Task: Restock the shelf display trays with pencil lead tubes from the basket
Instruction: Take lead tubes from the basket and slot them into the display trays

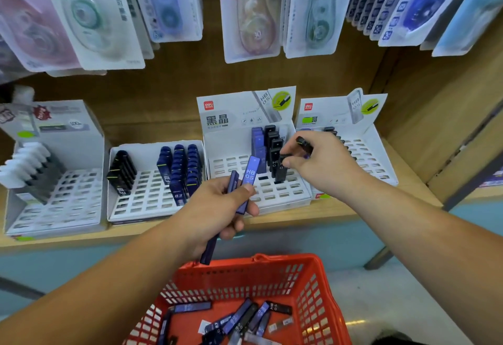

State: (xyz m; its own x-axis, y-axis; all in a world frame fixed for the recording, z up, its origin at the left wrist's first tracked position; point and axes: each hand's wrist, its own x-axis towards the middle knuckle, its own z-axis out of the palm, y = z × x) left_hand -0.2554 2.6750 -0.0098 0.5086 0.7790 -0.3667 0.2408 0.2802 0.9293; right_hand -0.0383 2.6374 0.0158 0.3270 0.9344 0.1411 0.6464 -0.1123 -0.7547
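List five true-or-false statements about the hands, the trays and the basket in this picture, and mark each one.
1. The left hand holds blue tubes. True.
2. The basket is green. False: it is red.
3. The right hand grips black tubes at the HB 0.5 tray. True.
4. The basket holds nothing. False: loose tubes lie on its bottom.
5. Every slot of the HB 0.5 tray is filled. False: most of its front slots are bare, and tubes stand only in the back rows.
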